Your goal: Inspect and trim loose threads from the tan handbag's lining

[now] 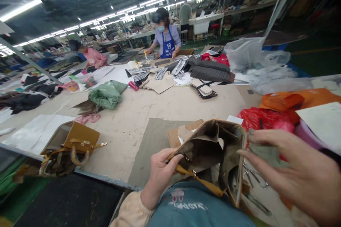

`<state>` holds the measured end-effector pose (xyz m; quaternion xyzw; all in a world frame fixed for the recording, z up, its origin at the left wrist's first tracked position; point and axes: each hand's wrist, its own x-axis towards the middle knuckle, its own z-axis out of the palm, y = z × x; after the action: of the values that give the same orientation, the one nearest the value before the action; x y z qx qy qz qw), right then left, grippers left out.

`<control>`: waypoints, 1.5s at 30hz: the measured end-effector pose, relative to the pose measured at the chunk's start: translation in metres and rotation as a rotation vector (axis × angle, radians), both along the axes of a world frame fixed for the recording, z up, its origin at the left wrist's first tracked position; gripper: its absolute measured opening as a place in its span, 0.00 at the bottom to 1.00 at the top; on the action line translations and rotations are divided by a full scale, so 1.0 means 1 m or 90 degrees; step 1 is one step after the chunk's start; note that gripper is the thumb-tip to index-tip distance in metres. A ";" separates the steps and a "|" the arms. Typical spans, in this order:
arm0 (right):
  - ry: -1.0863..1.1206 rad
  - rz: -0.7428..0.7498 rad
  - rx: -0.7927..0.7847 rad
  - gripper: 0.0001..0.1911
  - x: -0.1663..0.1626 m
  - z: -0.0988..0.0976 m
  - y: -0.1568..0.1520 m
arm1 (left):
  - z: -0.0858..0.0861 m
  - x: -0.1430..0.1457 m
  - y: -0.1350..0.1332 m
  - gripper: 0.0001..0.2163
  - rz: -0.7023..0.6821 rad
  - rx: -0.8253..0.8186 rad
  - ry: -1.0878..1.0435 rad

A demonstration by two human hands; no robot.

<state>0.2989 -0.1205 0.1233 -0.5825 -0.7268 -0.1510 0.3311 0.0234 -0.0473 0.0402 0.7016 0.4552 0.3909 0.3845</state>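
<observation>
Tan bag (207, 145): left hand (160, 171) pinches one side, right hand (298, 166) straddles other.

A bare stretch of worktable (125, 136) offered a reaching hand passage between a mustard bag (83, 133) at left and the open bag (206, 154) at the person's chest, with a green plastic bag (109, 94) and stacked pieces (204, 88) bordering its far side. At right, red plastic (259, 117) and orange material (306, 98) crowded the way beyond the blurred right hand (295, 166), while metal tools (252, 176), apparently scissors, lay partly hidden beside it.
</observation>
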 end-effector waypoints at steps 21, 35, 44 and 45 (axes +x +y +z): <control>-0.075 0.131 -0.256 0.09 -0.051 -0.023 0.063 | -0.004 0.002 0.007 0.07 0.027 -0.027 -0.043; -0.081 0.032 -0.327 0.13 -0.062 -0.023 0.086 | -0.011 0.005 0.012 0.09 0.049 -0.124 -0.114; -0.083 0.057 -0.306 0.14 -0.059 -0.026 0.087 | -0.013 0.006 0.014 0.10 0.055 -0.145 -0.136; -0.077 0.068 -0.303 0.13 -0.058 -0.027 0.087 | -0.014 0.006 0.015 0.10 0.055 -0.147 -0.140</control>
<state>0.2407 -0.0335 0.0967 -0.5945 -0.7903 0.0076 0.1483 0.0294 -0.0327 0.0260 0.5854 0.4823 0.4263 0.4929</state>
